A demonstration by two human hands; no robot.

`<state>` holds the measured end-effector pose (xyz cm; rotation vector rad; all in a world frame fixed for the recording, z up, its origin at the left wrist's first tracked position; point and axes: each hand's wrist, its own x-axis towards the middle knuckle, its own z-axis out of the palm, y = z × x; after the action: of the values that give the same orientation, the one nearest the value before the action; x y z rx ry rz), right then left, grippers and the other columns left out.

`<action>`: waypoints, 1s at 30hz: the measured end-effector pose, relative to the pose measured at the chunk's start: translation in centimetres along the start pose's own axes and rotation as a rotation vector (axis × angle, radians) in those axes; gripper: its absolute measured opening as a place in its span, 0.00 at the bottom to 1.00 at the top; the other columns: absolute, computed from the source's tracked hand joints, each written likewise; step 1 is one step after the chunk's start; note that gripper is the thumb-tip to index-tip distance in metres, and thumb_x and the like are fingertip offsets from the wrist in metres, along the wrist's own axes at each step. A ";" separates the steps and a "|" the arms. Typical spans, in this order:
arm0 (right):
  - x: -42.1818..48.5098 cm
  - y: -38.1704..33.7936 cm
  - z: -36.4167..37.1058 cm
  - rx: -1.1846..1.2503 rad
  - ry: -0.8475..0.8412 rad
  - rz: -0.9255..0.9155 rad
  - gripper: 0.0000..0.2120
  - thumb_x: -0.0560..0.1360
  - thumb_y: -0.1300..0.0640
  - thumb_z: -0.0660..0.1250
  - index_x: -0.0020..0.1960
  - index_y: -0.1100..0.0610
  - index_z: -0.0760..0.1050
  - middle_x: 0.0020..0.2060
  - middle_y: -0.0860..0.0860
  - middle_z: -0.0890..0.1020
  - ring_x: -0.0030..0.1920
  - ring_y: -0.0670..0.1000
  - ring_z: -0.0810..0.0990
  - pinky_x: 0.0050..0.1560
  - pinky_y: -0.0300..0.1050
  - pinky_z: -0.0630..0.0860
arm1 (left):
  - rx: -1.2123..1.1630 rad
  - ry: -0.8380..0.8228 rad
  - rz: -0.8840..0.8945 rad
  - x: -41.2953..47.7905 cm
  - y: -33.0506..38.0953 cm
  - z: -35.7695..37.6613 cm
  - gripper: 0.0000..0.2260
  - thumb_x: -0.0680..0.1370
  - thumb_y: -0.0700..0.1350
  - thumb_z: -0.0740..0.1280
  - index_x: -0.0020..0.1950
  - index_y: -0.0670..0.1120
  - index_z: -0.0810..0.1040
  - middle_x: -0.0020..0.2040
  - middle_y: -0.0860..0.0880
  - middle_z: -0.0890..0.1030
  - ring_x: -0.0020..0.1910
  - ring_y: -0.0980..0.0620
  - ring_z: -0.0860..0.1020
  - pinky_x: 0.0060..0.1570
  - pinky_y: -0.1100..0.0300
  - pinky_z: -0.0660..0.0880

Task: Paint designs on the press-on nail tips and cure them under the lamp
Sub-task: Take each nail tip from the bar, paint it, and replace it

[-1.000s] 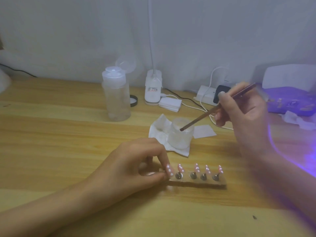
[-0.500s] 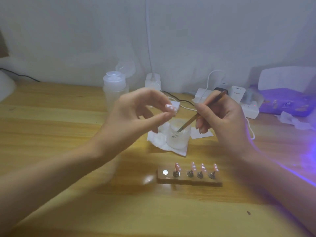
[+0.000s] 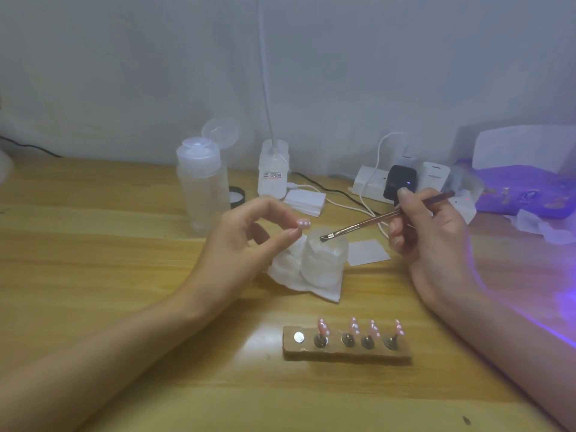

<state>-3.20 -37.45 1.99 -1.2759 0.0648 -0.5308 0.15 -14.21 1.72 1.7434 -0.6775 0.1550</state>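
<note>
While one tip [image 3: 304, 223] is pinched, four tips [image 3: 354, 326] stand.

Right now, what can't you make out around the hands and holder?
All head view.
Nail tip: design too small, blurred; underside hidden by the left hand.
Jar: contents hidden by its frosted wall and the brush.
Curing lamp: inside washed out by purple glow.

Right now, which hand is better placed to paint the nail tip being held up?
The right hand: it grips the brush, while the left hand pinches the nail tip.
</note>
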 end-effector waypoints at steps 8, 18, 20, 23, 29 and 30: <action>0.0 0.2 -0.6 0.071 0.003 0.095 0.15 0.77 0.57 0.67 0.33 0.51 0.69 0.25 0.47 0.73 0.25 0.43 0.72 0.24 0.33 0.67 | 0.015 -0.058 -0.032 -0.5 -1.0 0.2 0.05 0.74 0.46 0.75 0.40 0.50 0.80 0.38 0.59 0.82 0.27 0.60 0.69 0.30 0.72 0.66; -0.1 0.4 -0.6 0.040 -0.095 0.076 0.12 0.73 0.50 0.67 0.31 0.48 0.74 0.26 0.47 0.76 0.26 0.44 0.73 0.26 0.33 0.69 | -0.033 -0.081 -0.050 -0.3 -1.2 0.3 0.05 0.73 0.48 0.73 0.39 0.49 0.79 0.33 0.60 0.78 0.27 0.57 0.69 0.29 0.70 0.66; -0.2 0.4 -0.5 0.024 -0.121 0.065 0.12 0.73 0.49 0.67 0.32 0.48 0.74 0.26 0.48 0.77 0.27 0.44 0.73 0.28 0.33 0.71 | -0.026 -0.081 -0.045 -0.3 -1.2 0.3 0.05 0.73 0.48 0.72 0.39 0.49 0.79 0.30 0.61 0.76 0.27 0.58 0.68 0.29 0.71 0.65; -0.3 0.3 -0.3 -0.004 -0.153 0.040 0.11 0.73 0.48 0.67 0.34 0.48 0.73 0.26 0.48 0.78 0.27 0.45 0.75 0.28 0.34 0.71 | -0.009 -0.079 -0.028 -0.3 -1.2 0.3 0.06 0.73 0.47 0.72 0.39 0.49 0.78 0.30 0.62 0.75 0.26 0.59 0.68 0.28 0.72 0.64; -0.4 0.3 -0.4 -0.022 -0.084 0.030 0.11 0.74 0.51 0.67 0.36 0.52 0.69 0.25 0.50 0.76 0.25 0.46 0.72 0.25 0.34 0.67 | 0.031 -0.071 0.012 -0.4 -1.0 0.3 0.07 0.75 0.44 0.73 0.39 0.48 0.78 0.27 0.63 0.73 0.24 0.60 0.66 0.28 0.74 0.62; -0.3 0.3 -0.4 -0.002 -0.084 0.031 0.11 0.74 0.51 0.67 0.37 0.52 0.68 0.25 0.50 0.76 0.25 0.45 0.72 0.25 0.34 0.67 | 0.036 -0.074 0.024 -0.4 -0.9 0.3 0.07 0.75 0.42 0.73 0.39 0.47 0.78 0.26 0.63 0.73 0.24 0.60 0.65 0.28 0.74 0.61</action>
<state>-3.54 -37.61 1.51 -1.2960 0.0148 -0.4506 0.22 -14.27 0.68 1.7827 -0.7541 0.1198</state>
